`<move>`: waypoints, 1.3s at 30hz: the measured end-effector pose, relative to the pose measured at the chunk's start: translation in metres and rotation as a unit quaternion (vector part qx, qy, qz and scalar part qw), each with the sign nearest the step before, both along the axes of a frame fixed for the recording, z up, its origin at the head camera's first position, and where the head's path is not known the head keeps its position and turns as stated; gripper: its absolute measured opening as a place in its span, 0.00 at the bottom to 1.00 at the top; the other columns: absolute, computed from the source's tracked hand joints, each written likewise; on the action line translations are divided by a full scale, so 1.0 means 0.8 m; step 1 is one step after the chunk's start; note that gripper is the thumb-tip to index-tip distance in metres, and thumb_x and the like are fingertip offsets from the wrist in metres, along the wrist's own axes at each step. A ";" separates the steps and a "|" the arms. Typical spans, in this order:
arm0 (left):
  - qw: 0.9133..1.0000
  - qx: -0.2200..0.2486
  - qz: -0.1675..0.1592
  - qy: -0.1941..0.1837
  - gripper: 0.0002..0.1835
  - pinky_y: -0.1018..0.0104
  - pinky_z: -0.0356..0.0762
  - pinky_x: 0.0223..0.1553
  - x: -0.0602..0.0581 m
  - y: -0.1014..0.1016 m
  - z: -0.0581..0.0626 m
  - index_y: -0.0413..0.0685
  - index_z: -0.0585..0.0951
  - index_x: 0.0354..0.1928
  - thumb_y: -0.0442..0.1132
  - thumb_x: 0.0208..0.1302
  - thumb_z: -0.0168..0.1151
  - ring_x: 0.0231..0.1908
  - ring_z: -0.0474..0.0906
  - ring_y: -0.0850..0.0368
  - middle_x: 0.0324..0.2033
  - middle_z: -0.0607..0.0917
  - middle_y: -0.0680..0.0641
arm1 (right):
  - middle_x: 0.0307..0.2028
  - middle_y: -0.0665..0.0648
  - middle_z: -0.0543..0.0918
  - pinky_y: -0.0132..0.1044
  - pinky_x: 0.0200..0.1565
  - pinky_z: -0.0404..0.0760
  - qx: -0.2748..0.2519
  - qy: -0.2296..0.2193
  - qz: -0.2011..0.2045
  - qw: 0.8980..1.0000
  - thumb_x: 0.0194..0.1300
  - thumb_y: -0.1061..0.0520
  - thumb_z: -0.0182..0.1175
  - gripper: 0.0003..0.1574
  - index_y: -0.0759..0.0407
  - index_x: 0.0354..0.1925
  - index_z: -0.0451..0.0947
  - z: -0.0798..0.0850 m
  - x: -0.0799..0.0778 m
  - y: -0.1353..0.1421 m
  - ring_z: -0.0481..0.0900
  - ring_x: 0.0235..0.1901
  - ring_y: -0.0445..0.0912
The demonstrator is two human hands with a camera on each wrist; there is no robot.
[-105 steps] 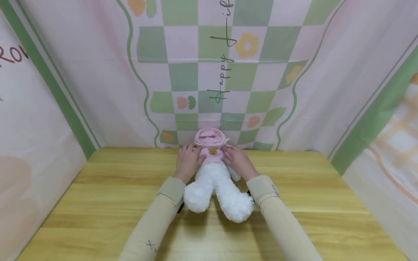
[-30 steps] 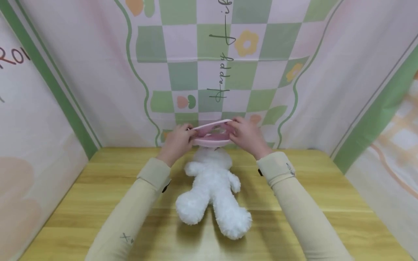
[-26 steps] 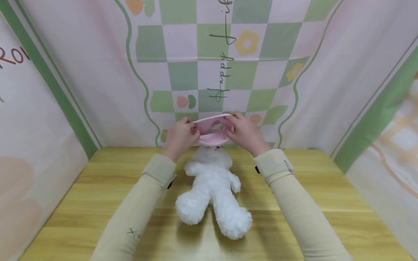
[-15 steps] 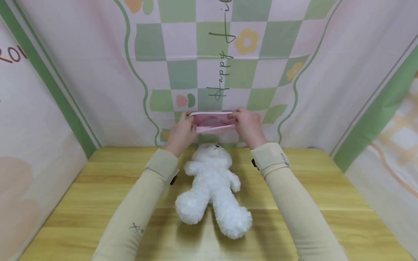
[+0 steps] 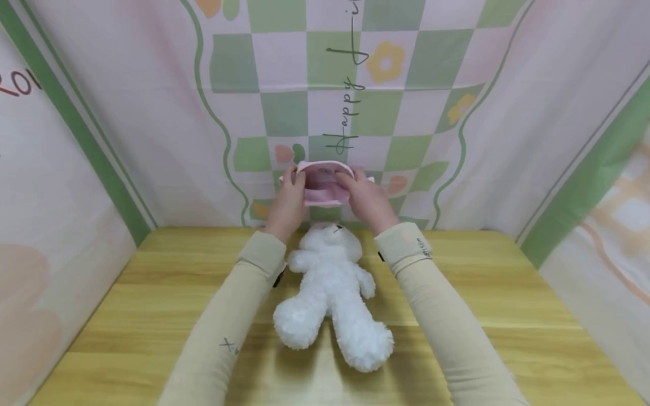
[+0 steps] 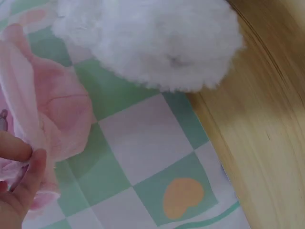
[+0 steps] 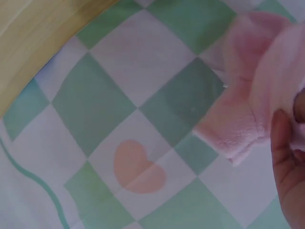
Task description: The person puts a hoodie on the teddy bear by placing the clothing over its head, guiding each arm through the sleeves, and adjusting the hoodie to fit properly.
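Left hand (image 5: 288, 204): The left side of the pale rim (image 5: 325, 163) of a pink fleece garment (image 5: 327, 196) is pinched between thumb and finger, as is shown from the left wrist.
Right hand (image 5: 372, 202): The opposite side of that rim is pinched, with one digit seen inside the opening; the other fingertips are partly hidden by cloth.
Pink fleece garment: It is suspended between the two grips, its mouth spread toward the head camera, before a green-and-white checked backdrop (image 5: 284, 113).
White plush toy (image 5: 330, 285): It is laid out on the wooden tabletop (image 5: 152, 316), below the grips and on the wearer's side of them, apart from the cloth and touched by neither hand.
Garment mouth: Its spread is judged to depend on two pinches alone; if either is lost on the soft pile, that side could be dropped and the opening collapsed.
Sleeve (image 7: 233, 126): Seen just beside the right grip, it is gripped by nothing and could be folded under if the garment is lowered unevenly.
Plush head (image 5: 327, 245): Nearest the grips, it could be snagged by a rim drawn too narrow.
Unbraced body: With no hand set on it, the toy could be slid or turned if pushed by cloth or knuckles.
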State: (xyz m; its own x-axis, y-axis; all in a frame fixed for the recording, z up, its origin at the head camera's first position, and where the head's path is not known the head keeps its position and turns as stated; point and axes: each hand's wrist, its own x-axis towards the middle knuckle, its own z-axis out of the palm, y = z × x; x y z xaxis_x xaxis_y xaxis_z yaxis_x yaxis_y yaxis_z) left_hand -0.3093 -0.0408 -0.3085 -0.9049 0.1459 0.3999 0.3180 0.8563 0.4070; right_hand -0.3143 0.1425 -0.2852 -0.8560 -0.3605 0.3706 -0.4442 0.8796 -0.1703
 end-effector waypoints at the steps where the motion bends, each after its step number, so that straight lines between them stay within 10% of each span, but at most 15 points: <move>1: 1.000 -0.023 0.004 0.010 0.38 0.54 0.83 0.41 -0.001 0.001 -0.001 0.38 0.61 0.68 0.22 0.54 0.59 0.51 0.77 0.37 0.70 0.56 0.36 | 0.61 0.66 0.71 0.47 0.31 0.82 0.010 0.015 0.001 1.000 0.61 0.71 0.53 0.35 0.54 0.65 0.67 -0.003 0.000 0.000 0.80 0.33 0.59; 6: 0.989 -0.116 0.007 0.089 0.32 0.55 0.85 0.37 -0.006 0.001 -0.021 0.36 0.65 0.66 0.21 0.56 0.54 0.57 0.73 0.37 0.68 0.62 0.36 | 0.65 0.64 0.68 0.43 0.26 0.82 0.031 0.051 -0.002 0.998 0.62 0.70 0.54 0.32 0.63 0.65 0.65 -0.022 -0.008 0.006 0.80 0.30 0.57; 12: 0.954 -0.220 0.015 0.203 0.34 0.61 0.85 0.35 -0.011 -0.006 -0.057 0.37 0.68 0.63 0.16 0.49 0.56 0.52 0.78 0.41 0.66 0.67 0.38 | 0.68 0.67 0.62 0.47 0.31 0.84 0.046 0.056 -0.007 0.997 0.59 0.78 0.47 0.35 0.67 0.65 0.61 -0.053 -0.017 0.016 0.81 0.38 0.62; 24: 0.957 -0.223 0.000 0.183 0.32 0.66 0.81 0.23 -0.012 0.001 -0.103 0.41 0.71 0.62 0.18 0.53 0.53 0.43 0.81 0.45 0.68 0.66 0.41 | 0.65 0.66 0.67 0.45 0.31 0.83 0.059 0.075 -0.014 0.995 0.47 0.82 0.54 0.40 0.66 0.61 0.66 -0.119 -0.014 0.034 0.81 0.36 0.59; 34: 0.965 -0.224 -0.026 0.132 0.34 0.66 0.81 0.22 -0.011 -0.006 -0.120 0.42 0.70 0.64 0.16 0.52 0.51 0.43 0.83 0.47 0.69 0.64 0.43 | 0.66 0.67 0.66 0.49 0.42 0.83 0.027 0.046 0.000 0.999 0.61 0.77 0.46 0.29 0.67 0.61 0.66 -0.146 -0.016 0.035 0.80 0.45 0.62; 39: 0.954 -0.253 -0.036 0.159 0.35 0.70 0.78 0.17 -0.015 -0.018 -0.135 0.42 0.71 0.63 0.14 0.51 0.52 0.30 0.83 0.52 0.68 0.67 0.43 | 0.64 0.64 0.70 0.51 0.51 0.81 0.000 0.049 -0.006 0.999 0.68 0.70 0.45 0.25 0.64 0.62 0.68 -0.161 -0.021 0.033 0.78 0.51 0.62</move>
